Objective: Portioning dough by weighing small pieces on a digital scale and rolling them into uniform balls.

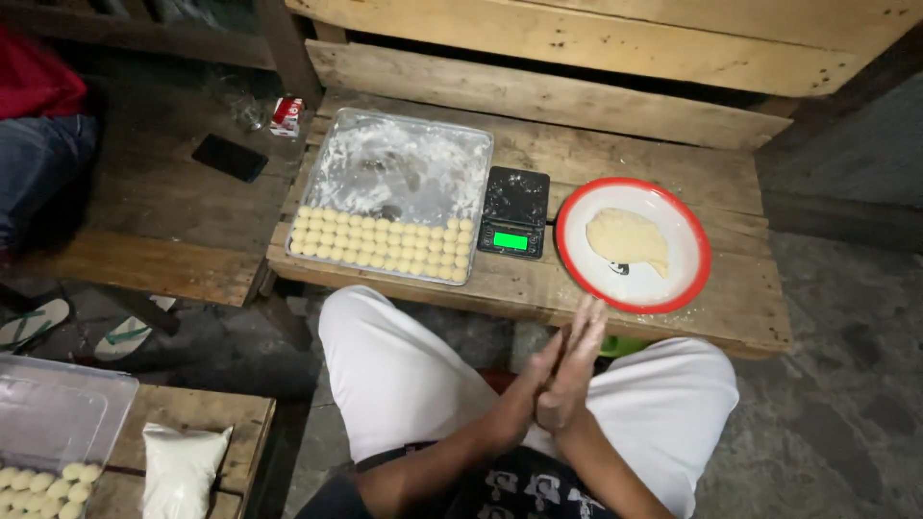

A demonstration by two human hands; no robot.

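Note:
My left hand (531,386) and my right hand (579,351) are pressed flat, palm to palm, above my lap in white trousers. Whether anything lies between the palms is hidden. Just beyond the fingertips stands a white plate with a red rim (577,207) holding a lump of pale dough (627,238). Left of it is a small black digital scale (514,211) with a lit green display. Further left, a floured metal tray (394,159) carries three rows of small dough balls (385,245) along its near edge.
Everything rests on a low wooden bench (731,183). A dark phone (229,157) and a small red and white pack (286,115) lie at the left. A seated person (38,125) is at far left, with sandals (34,322) below. A clear plastic box (48,423) and a white powder bag (178,471) sit bottom left.

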